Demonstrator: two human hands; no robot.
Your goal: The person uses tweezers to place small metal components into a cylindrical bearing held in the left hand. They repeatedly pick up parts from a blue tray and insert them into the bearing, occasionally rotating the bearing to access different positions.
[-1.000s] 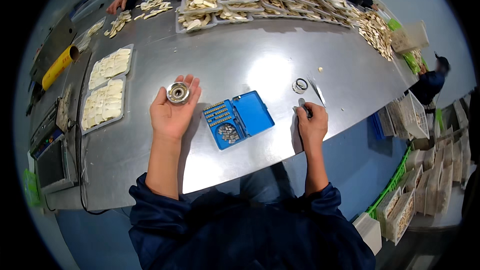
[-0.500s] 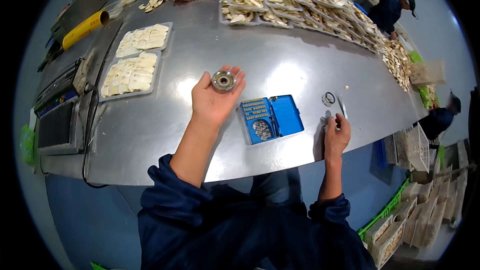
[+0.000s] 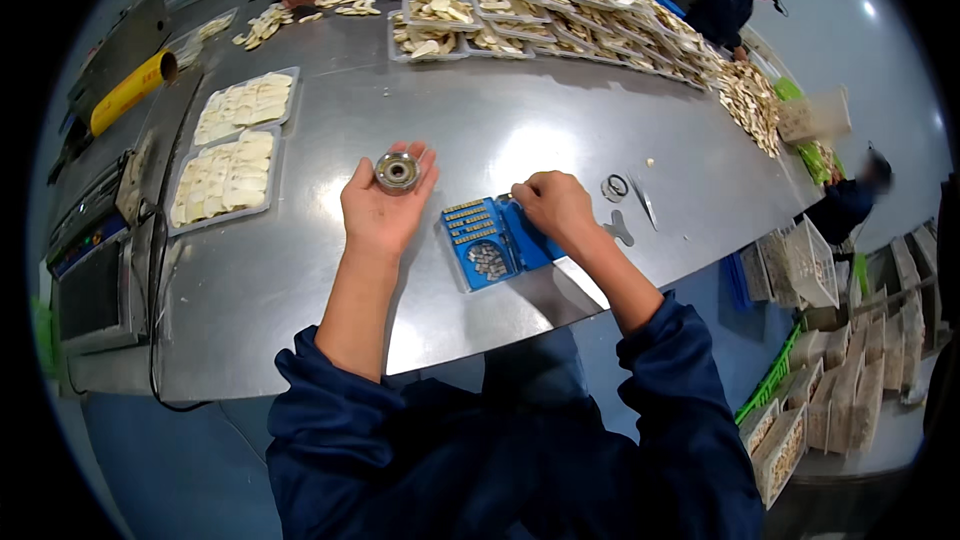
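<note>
Palm up, my left hand (image 3: 378, 217) holds a round metal piece (image 3: 397, 171) with a ringed hub, like a bearing, on its fingers and palm. My right hand (image 3: 556, 205) is over the lid side of an open blue case (image 3: 512, 262), fingers curled together; anything in them is hidden. Small brass-coloured bits stand in rows in the case, above a round compartment of loose silver pieces (image 3: 487, 261). To the right of my right hand lie a ring-shaped metal part (image 3: 614, 188), a grey three-lobed flat piece (image 3: 619, 229) and tweezers (image 3: 645, 205).
Two trays of sliced mushrooms (image 3: 228, 172) stand at left, near a scale-like device (image 3: 95, 290) with a cable. Stacked trays (image 3: 560, 30) and a heap of slices (image 3: 750, 105) line the far side. Other people work at the far side and right. Crates (image 3: 780, 440) stand at lower right.
My right hand has moved left from beside the tweezers and grey piece to the blue case's lid. My left hand still holds the round metal piece. The whole view has shifted.
</note>
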